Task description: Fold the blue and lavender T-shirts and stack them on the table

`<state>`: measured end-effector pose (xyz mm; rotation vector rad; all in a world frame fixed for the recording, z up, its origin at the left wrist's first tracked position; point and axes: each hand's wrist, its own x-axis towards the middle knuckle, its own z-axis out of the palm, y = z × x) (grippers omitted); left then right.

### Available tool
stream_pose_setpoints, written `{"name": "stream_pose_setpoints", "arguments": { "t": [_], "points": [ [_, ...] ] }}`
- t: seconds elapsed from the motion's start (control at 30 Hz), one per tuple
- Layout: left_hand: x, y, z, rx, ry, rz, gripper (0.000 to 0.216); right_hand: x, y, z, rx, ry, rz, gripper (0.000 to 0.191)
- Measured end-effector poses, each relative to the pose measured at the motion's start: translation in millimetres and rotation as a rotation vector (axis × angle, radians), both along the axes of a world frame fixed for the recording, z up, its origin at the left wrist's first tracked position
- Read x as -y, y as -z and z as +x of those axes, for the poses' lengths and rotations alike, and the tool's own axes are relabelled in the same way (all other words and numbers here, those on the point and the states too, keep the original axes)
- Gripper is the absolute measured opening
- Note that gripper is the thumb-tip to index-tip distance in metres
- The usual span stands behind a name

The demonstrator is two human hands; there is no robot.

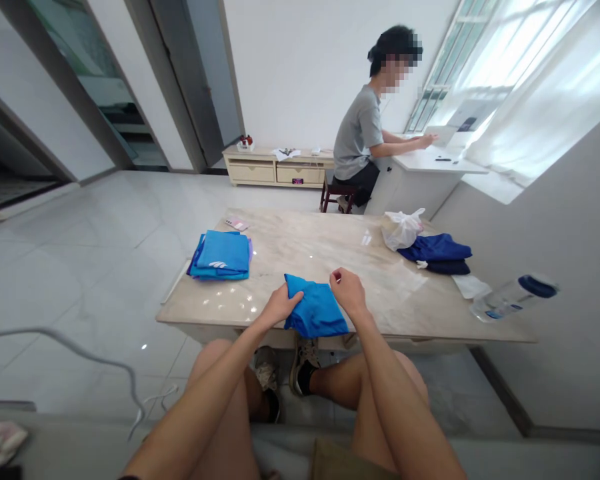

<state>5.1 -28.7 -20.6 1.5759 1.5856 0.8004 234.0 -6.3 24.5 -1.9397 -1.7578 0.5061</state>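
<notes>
Bright blue cloth (316, 308) lies bunched at the middle of the near edge of the table (325, 250), between the person's hands. The left hand (279, 305) rests on the cloth's left side in an open grip, fingers flat, seemingly to pin the fabric against the pale stone top. The right hand (347, 291) brings its fingertips together at the cloth's upper corner, though whether that grip holds fabric cannot be told. Toward the table's far left corner sits a folded blue stack (221, 257), squared as if set aside, bearing a white wing-like logo (218, 264) with no readable lettering. Near the right edge lie a navy cloth pile (435, 253), a white plastic bag (403, 229) and a blue-capped water bottle (515, 299), its label unreadable.
</notes>
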Motion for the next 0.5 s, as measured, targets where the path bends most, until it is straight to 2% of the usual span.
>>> {"name": "stream_pose_setpoints", "arguments": {
  "t": [0.1,0.2,0.27,0.33,0.4,0.5],
  "points": [
    [25,-25.0,-15,0.216,-0.154,-0.012,0.037,13,1.0,6,-0.011,0.004,0.009,0.021],
    [59,-42.4,-42,0.426,-0.277,-0.06,0.056,24,2.7,18,-0.017,0.006,0.025,0.021],
    [82,-49.4,-61,0.489,-0.34,-0.079,0.063,28,3.5,27,-0.018,-0.003,0.028,0.022],
    [98,-55.9,-76,0.455,-0.391,-0.055,0.06,32,4.9,34,-0.021,-0.02,0.023,0.023],
    [101,-65.1,-88,0.381,-0.433,-0.009,0.05,31,9.2,41,-0.014,-0.033,0.014,0.026],
    [79,-87.5,-103,0.325,-0.498,0.06,0.033,21,24.2,49,0.042,-0.028,0.006,0.032]
  ]
}}
